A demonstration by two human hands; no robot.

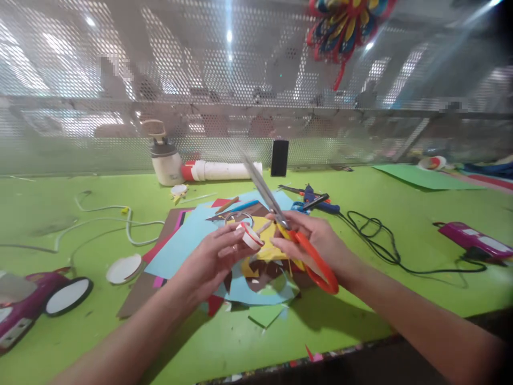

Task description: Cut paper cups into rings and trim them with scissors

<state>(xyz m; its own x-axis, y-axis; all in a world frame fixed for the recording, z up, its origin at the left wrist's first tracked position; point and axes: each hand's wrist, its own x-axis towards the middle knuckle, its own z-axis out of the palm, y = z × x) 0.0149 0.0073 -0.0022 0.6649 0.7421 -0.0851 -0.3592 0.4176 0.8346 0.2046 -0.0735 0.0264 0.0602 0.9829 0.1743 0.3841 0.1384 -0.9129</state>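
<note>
Between the thumb and fingers of my left hand (216, 254) is a small white ring with a red edge (251, 237). My right hand (320, 238) grips a pair of scissors with orange handles (316, 262), their blades pointing up and away. The blades look slightly parted, though blur hides the tips. Below both hands lies a pile of coloured papers, with a light blue sheet (176, 251), yellow paper (264, 251) and a cut blue piece (286, 294) with a round hole. A blue pencil (244, 206) and a brown pencil (227, 205) rest on the pile.
A blue glue gun (320, 200) lies behind my right hand, its black cord (372, 230) running right to a purple power strip (476, 240). White pipe (224, 171) and a bottle (166, 163) stand by the mesh. A white disc (124, 268) and white cable (130, 227) lie left.
</note>
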